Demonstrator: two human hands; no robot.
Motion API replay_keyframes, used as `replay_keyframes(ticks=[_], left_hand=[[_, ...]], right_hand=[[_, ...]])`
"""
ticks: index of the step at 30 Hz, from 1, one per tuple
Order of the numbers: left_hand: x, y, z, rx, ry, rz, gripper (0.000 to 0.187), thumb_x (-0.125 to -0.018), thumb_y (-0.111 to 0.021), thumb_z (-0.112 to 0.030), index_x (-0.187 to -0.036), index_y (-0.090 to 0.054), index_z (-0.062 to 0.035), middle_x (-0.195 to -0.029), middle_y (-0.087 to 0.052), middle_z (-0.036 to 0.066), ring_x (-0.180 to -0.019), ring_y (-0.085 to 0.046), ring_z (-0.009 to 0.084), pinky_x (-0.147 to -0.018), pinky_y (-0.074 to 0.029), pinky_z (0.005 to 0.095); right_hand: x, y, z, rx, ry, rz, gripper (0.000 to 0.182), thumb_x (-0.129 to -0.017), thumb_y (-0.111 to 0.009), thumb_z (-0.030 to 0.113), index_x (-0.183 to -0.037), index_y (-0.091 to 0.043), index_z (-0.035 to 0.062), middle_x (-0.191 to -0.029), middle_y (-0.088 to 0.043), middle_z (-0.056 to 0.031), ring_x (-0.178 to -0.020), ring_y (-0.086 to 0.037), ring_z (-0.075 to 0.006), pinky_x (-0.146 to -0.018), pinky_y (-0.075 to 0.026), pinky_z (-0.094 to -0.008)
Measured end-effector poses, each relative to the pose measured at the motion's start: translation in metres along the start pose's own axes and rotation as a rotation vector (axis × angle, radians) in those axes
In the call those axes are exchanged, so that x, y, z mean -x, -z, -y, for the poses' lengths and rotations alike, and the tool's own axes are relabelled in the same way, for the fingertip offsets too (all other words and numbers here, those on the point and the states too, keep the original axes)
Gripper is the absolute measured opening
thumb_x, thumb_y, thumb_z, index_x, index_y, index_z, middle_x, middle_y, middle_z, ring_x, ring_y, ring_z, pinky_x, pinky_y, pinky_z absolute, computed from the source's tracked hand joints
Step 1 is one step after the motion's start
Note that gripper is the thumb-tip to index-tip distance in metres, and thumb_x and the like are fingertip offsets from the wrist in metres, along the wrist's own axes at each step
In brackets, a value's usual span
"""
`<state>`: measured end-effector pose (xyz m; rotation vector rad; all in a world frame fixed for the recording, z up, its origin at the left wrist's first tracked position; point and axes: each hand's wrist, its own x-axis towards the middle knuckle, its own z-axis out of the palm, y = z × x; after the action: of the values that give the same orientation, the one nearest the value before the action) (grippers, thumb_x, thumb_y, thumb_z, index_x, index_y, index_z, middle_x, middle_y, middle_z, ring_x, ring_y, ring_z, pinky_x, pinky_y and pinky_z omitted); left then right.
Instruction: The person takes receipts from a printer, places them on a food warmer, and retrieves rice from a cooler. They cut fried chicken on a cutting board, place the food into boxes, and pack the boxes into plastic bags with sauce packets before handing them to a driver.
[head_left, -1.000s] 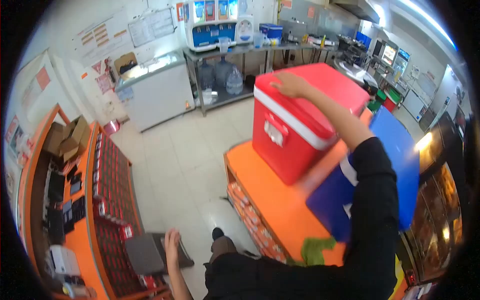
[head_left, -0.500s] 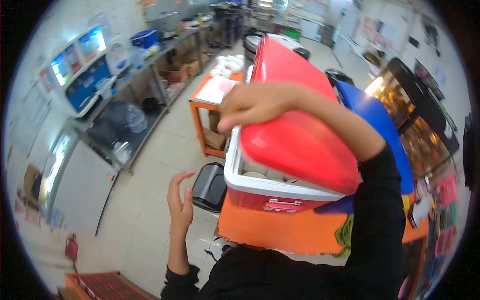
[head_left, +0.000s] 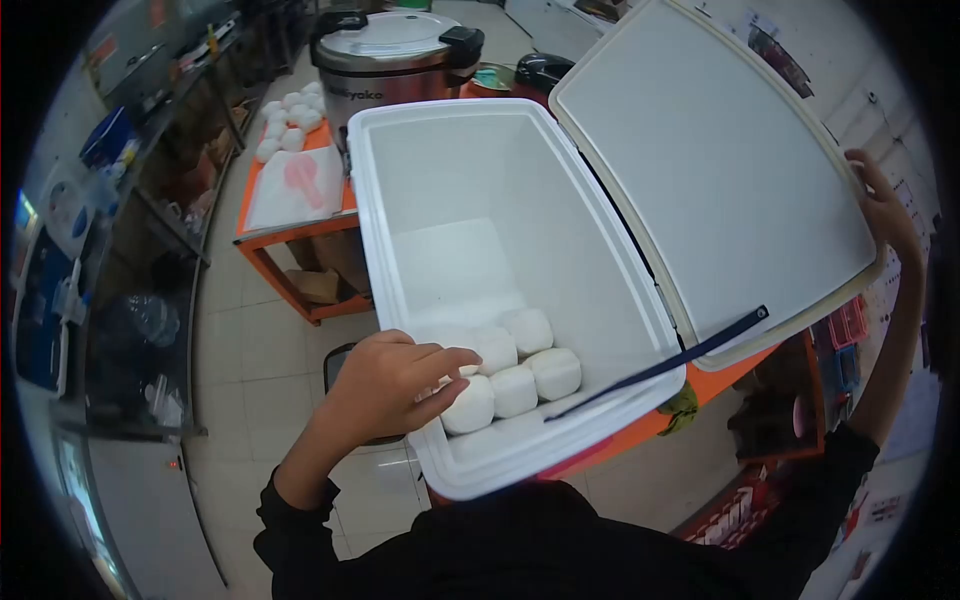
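Note:
A cooler box (head_left: 365,225) stands uncovered, its white inside showing. Several white rounded bundles (head_left: 515,390) are grouped at its near end; the rest of the floor inside is bare white. Over the near left rim reaches my left hand (head_left: 395,385), thumb and fingers apart, right beside the bundles and holding nothing that shows. My right hand (head_left: 885,210) grips the outer edge of the cooler lid (head_left: 715,170), which is swung back to the right with its pale underside up. A dark strap (head_left: 660,370) runs from the lid into the box.
A large rice cooker (head_left: 395,60) stands beyond the cooler. On an orange table (head_left: 300,235) to the left lie more white bundles (head_left: 290,120), white sheets (head_left: 262,195) and a pink scoop (head_left: 303,178). Metal shelving (head_left: 150,330) lines the left wall. Green cloth (head_left: 680,410) hangs near the cooler.
The red lid has swung up and over to the right, uncovering the bundles. My right hand moved right with it. My left hand moved from beside the cooler to over its rim.

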<state>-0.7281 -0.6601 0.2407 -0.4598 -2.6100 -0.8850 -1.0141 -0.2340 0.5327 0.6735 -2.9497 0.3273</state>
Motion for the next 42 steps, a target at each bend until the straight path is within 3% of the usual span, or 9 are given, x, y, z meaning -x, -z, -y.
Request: replay_keyframes(ticks=[5,7,9,12,25,26,31,39,42], left_hand=[[-0.012,-0.002,0.019,0.266,0.117,-0.036,0.019,-0.075,-0.059,-0.010,-0.093,-0.064,-0.0130,-0.061,-0.061,-0.005,-0.046,-0.057,0.0089,-0.046,-0.040,0.0219],[-0.010,-0.006,0.022,0.325,0.111,-0.068,0.018,-0.075,-0.059,-0.009,-0.092,-0.065,-0.0125,-0.058,-0.061,-0.005,-0.045,-0.059,0.0077,-0.043,-0.039,0.0198],[-0.007,-0.006,0.021,0.386,0.131,-0.117,0.021,-0.073,-0.061,-0.009,-0.093,-0.065,-0.0124,-0.059,-0.062,-0.004,-0.048,-0.061,0.0080,-0.044,-0.040,0.0190],[-0.006,-0.007,0.022,0.404,0.104,-0.141,0.023,-0.073,-0.062,-0.009,-0.096,-0.064,-0.0111,-0.060,-0.062,-0.003,-0.050,-0.061,0.0076,-0.046,-0.040,0.0184],[-0.003,-0.009,0.028,0.382,0.000,-0.177,0.027,-0.074,-0.061,-0.010,-0.101,-0.063,-0.0093,-0.055,-0.058,-0.001,-0.043,-0.052,0.0090,-0.045,-0.037,0.0216],[-0.003,-0.011,0.028,0.388,0.011,-0.212,0.026,-0.075,-0.060,-0.010,-0.101,-0.063,-0.0097,-0.055,-0.058,-0.001,-0.042,-0.052,0.0092,-0.045,-0.037,0.0216],[0.002,-0.013,0.023,0.375,0.081,-0.213,0.022,-0.077,-0.056,-0.008,-0.098,-0.064,-0.0085,-0.056,-0.059,0.000,-0.045,-0.055,0.0105,-0.049,-0.040,0.0228],[0.069,-0.033,-0.045,0.511,0.094,-0.662,0.020,-0.082,-0.048,-0.011,-0.091,-0.060,0.0016,-0.058,-0.061,0.006,-0.050,-0.053,0.0122,-0.060,-0.039,0.0241],[0.089,-0.042,-0.086,0.708,0.296,-0.915,0.031,-0.086,-0.051,-0.021,-0.104,-0.048,0.0031,-0.073,-0.060,0.013,-0.066,-0.055,0.0149,-0.065,-0.042,0.0233]], right_hand=[[-0.024,-0.097,0.104,0.984,0.283,-0.668,0.040,-0.080,-0.044,-0.003,-0.120,-0.046,0.0016,-0.120,-0.049,-0.0192,-0.112,-0.047,-0.0353,-0.095,-0.037,-0.0407],[-0.034,-0.204,0.176,0.385,0.472,-0.282,0.044,-0.077,-0.048,-0.002,-0.121,-0.046,0.0036,-0.120,-0.049,-0.0190,-0.110,-0.047,-0.0334,-0.094,-0.037,-0.0402],[-0.024,-0.305,0.221,-0.081,0.583,0.699,0.046,-0.081,-0.055,0.015,-0.124,-0.043,0.0029,-0.123,-0.046,-0.0187,-0.112,-0.045,-0.0321,-0.096,-0.035,-0.0385],[-0.010,-0.468,0.242,-0.303,0.662,1.061,0.072,-0.067,-0.074,0.036,-0.119,-0.043,-0.0044,-0.119,-0.048,-0.0200,-0.113,-0.044,-0.0320,-0.095,-0.036,-0.0373],[-0.019,-0.457,0.249,-0.305,0.526,1.696,0.092,-0.059,-0.078,0.042,-0.125,-0.036,-0.0057,-0.118,-0.050,-0.0217,-0.112,-0.047,-0.0317,-0.091,-0.040,-0.0350],[0.002,-0.455,0.245,-0.314,0.676,1.561,0.069,-0.067,-0.074,0.036,-0.118,-0.043,0.0011,-0.112,-0.053,-0.0173,-0.109,-0.048,-0.0266,-0.092,-0.037,-0.0366],[0.054,-0.499,0.240,-0.350,0.774,1.493,0.087,-0.060,-0.076,0.044,-0.124,-0.041,-0.0043,-0.127,-0.042,-0.0235,-0.120,-0.039,-0.0316,-0.097,-0.034,-0.0385],[0.051,-0.462,0.260,-0.359,0.464,1.886,0.078,-0.058,-0.080,0.030,-0.121,-0.045,0.0007,-0.121,-0.048,-0.0166,-0.112,-0.046,-0.0298,-0.092,-0.039,-0.0372],[0.049,-0.420,0.267,-0.123,0.499,1.621,0.075,-0.059,-0.079,0.028,-0.120,-0.046,0.0001,-0.120,-0.049,-0.0166,-0.113,-0.045,-0.0283,-0.092,-0.039,-0.0365]])
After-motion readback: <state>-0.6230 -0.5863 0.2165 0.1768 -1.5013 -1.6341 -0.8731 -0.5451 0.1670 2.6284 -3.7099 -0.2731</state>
